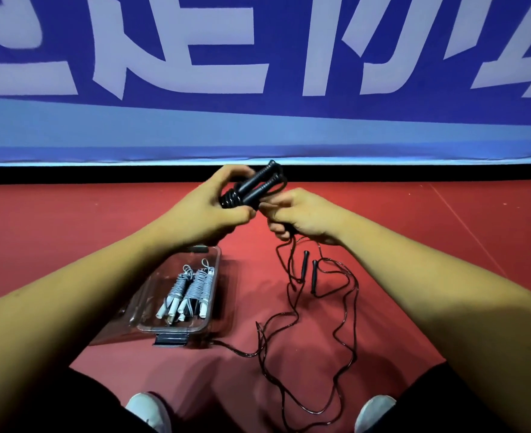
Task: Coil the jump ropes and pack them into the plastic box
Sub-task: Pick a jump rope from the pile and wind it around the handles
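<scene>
My left hand (217,207) grips the two black handles (258,185) of a jump rope, with several turns of black cord wound round their lower end. My right hand (301,217) pinches the same cord just right of the handles. From it the loose black cord (292,332) trails down across the red floor in tangled loops. A second pair of black handles (309,273) lies on the floor below my right hand. The clear plastic box (214,276) stands under my left forearm and holds coiled white jump ropes (189,292).
A blue banner with white lettering (258,73) closes off the far side behind a black strip. The red floor (70,245) stretches left and right. My white shoes (148,410) and dark trouser legs show at the bottom edge.
</scene>
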A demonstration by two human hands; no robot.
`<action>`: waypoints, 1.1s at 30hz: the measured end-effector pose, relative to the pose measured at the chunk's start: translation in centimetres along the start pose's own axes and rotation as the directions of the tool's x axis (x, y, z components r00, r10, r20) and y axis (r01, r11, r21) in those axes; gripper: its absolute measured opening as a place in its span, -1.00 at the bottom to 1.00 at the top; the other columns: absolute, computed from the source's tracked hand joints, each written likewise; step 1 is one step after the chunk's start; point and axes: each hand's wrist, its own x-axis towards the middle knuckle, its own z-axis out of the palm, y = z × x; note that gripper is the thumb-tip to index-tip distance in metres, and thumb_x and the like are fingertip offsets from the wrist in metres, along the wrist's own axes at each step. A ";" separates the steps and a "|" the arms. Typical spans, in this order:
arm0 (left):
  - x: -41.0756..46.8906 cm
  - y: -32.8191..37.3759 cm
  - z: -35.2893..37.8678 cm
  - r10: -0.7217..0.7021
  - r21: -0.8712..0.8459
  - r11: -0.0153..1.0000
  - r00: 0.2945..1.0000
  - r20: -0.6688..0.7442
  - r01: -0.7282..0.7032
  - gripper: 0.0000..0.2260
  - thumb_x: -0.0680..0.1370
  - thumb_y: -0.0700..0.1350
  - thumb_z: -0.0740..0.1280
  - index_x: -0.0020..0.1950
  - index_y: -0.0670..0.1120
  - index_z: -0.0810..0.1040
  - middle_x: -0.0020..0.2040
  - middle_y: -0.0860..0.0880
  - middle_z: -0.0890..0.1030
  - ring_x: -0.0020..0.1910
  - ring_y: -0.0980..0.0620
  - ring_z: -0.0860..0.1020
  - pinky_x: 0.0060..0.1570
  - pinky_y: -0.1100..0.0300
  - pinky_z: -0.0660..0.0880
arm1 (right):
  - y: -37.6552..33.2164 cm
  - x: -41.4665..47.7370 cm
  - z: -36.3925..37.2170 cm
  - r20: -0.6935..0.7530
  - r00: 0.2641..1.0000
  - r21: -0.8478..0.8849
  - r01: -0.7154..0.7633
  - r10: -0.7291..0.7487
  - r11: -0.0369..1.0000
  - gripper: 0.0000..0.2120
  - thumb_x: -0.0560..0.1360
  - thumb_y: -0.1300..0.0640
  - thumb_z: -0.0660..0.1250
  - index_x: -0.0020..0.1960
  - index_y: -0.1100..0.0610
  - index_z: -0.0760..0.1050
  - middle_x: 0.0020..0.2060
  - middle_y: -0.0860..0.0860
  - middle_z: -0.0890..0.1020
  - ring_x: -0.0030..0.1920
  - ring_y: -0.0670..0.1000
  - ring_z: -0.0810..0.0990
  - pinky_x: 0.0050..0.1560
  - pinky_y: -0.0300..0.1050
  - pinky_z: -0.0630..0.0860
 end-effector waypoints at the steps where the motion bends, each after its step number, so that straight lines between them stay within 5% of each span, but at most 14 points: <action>1: 0.1 -0.2 -0.5 0.012 0.006 1.000 1.000 0.005 -0.012 -0.58 0.48 -0.18 0.43 0.26 0.15 0.45 -0.27 -0.20 0.41 -0.42 -0.02 0.30 -0.47 0.19 0.27 | 0.1 0.0 0.6 0.014 1.000 0.021 -0.007 0.007 1.000 -0.72 0.64 0.18 0.19 -0.14 -0.02 0.59 -0.44 0.02 0.30 -0.41 0.00 0.28 -0.39 -0.17 0.29; 6: 1.0 -1.9 -2.1 -0.012 0.322 0.945 0.991 -0.133 0.055 -0.76 0.47 -0.21 0.41 0.08 0.01 0.53 -0.36 -0.04 0.46 -0.53 0.08 0.35 -0.55 0.21 0.31 | -0.9 -0.1 2.7 -0.017 0.996 -0.197 -0.091 0.089 0.976 -0.73 0.68 0.09 0.08 0.14 0.14 0.52 -0.45 0.02 0.32 -0.49 -0.04 0.29 -0.45 -0.23 0.30; 10: 1.6 -3.2 -2.7 0.059 0.593 0.801 0.975 -0.214 0.082 -0.80 0.42 -0.19 0.42 -0.03 -0.07 0.47 -0.31 0.03 0.49 -0.35 -0.01 0.45 -0.32 0.12 0.37 | -2.0 -0.4 3.9 -0.057 0.989 -0.308 -0.145 0.134 0.940 -0.76 0.65 0.15 0.12 0.03 0.27 0.50 -0.41 0.05 0.40 -0.47 -0.01 0.38 -0.46 -0.22 0.36; 14: 2.2 -4.3 -4.7 0.013 0.650 0.731 0.948 -0.317 0.207 -0.81 0.44 -0.12 0.42 -0.03 -0.04 0.47 -0.21 -0.03 0.56 -0.20 -0.11 0.53 -0.22 0.07 0.42 | -1.9 -1.0 4.7 -0.015 0.980 -0.291 -0.192 0.196 0.937 -0.82 0.64 0.19 0.12 -0.02 0.25 0.44 -0.37 0.08 0.39 -0.47 0.02 0.46 -0.35 -0.10 0.43; 20: 2.6 -6.8 -6.3 -0.046 0.787 0.497 0.917 -0.396 0.365 -0.77 0.45 -0.03 0.41 0.02 0.01 0.43 -0.12 -0.08 0.56 -0.12 -0.21 0.55 -0.20 0.06 0.47 | -3.3 -2.0 5.5 0.039 0.988 -0.468 -0.116 0.152 0.876 -0.79 0.56 0.11 0.32 -0.14 0.24 0.45 -0.42 0.09 0.41 -0.44 0.04 0.35 -0.42 -0.20 0.30; 23: 2.3 -7.2 -7.1 -0.152 0.825 0.440 0.935 -0.320 0.354 -0.80 0.42 -0.05 0.42 -0.03 0.04 0.46 -0.11 -0.09 0.61 -0.18 -0.14 0.50 -0.22 0.12 0.43 | -4.6 -2.4 4.6 0.018 1.000 -0.635 0.018 -0.008 0.772 -0.75 0.57 0.08 0.30 -0.16 0.25 0.54 -0.45 -0.03 0.36 -0.46 -0.08 0.27 -0.49 -0.29 0.20; 27: 1.9 -6.8 -4.1 -0.219 0.904 0.389 0.971 -0.099 0.180 -0.74 0.40 0.10 0.45 0.01 0.08 0.52 -0.10 0.00 0.65 -0.10 -0.11 0.59 -0.16 0.14 0.49 | -5.8 -1.5 1.8 -0.149 0.973 -0.630 0.045 -0.178 0.775 -0.79 0.58 0.09 0.30 -0.16 0.16 0.59 -0.43 -0.05 0.45 -0.43 -0.13 0.34 -0.43 -0.31 0.22; 30: 1.4 -5.6 -0.3 -0.358 0.871 0.489 0.921 0.154 0.045 -0.62 0.37 0.32 0.45 -0.11 0.06 0.49 -0.20 0.13 0.61 -0.18 0.05 0.56 -0.16 0.24 0.42 | -5.0 -0.9 0.0 -0.251 0.943 -0.643 0.007 -0.219 0.766 -0.78 0.56 0.09 0.30 -0.18 0.17 0.60 -0.41 -0.08 0.50 -0.39 -0.15 0.40 -0.34 -0.27 0.30; 33: 0.6 -4.6 2.2 -0.275 0.798 0.600 0.919 0.281 -0.065 -0.68 0.42 0.28 0.45 -0.23 0.09 0.45 -0.37 0.15 0.52 -0.35 0.18 0.48 -0.29 0.28 0.36 | -3.8 -0.2 -1.1 -0.306 0.929 -0.637 -0.036 -0.210 0.770 -0.78 0.56 0.09 0.30 -0.18 0.17 0.60 -0.38 -0.06 0.53 -0.35 -0.06 0.45 -0.27 -0.19 0.34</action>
